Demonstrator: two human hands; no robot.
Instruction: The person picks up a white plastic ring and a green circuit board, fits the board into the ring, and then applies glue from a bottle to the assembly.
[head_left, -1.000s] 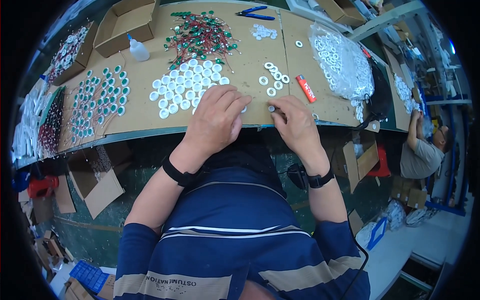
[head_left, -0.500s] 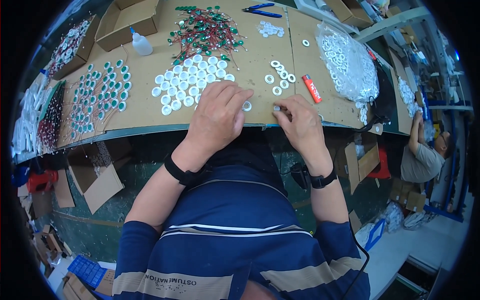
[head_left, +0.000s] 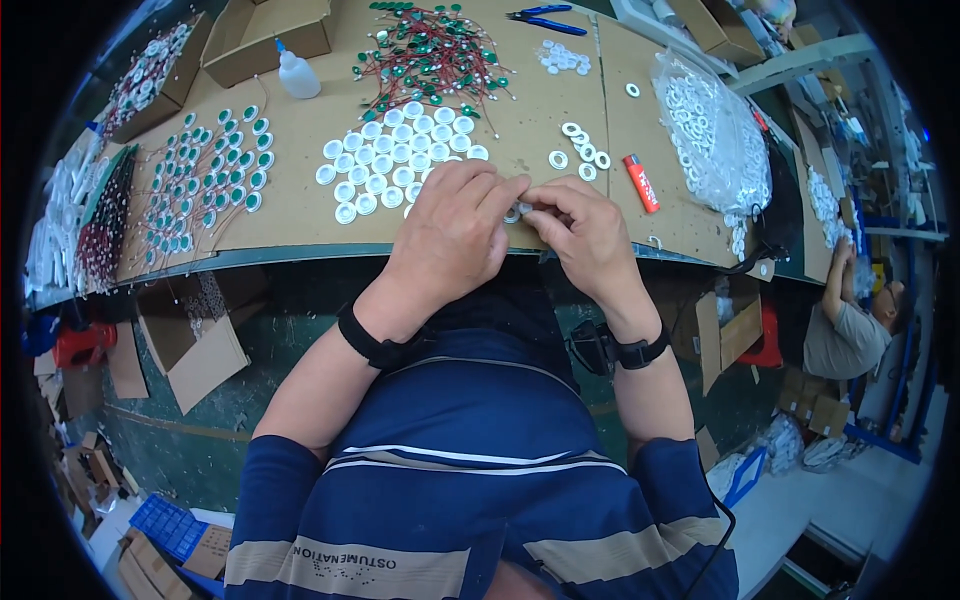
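Note:
My left hand (head_left: 452,228) is over the table's front edge, fingers curled and pressed together. Its index fingertip meets the fingers of my right hand (head_left: 588,238). A white plastic ring (head_left: 512,214) shows partly between the hands; whether the left fingers grip it is hidden. My right thumb and index finger pinch a small white piece (head_left: 526,208), mostly covered by the fingertips. Beyond my left hand lie many round white caps (head_left: 382,163) in rows. Several loose white washers (head_left: 587,171) are beyond my right hand, with a red lighter (head_left: 642,184) to their right.
Green discs with red wires (head_left: 430,60) are heaped at the back; more green discs (head_left: 205,165) lie left. A white squeeze bottle (head_left: 298,76), cardboard box (head_left: 265,40), blue cutters (head_left: 545,20) and bag of white rings (head_left: 710,130) stand around. Another person (head_left: 848,325) works far right.
My right hand has moved left with the small white piece, up to my left hand's fingertips. My left hand stays near the white ring. The whole view has shifted slightly.

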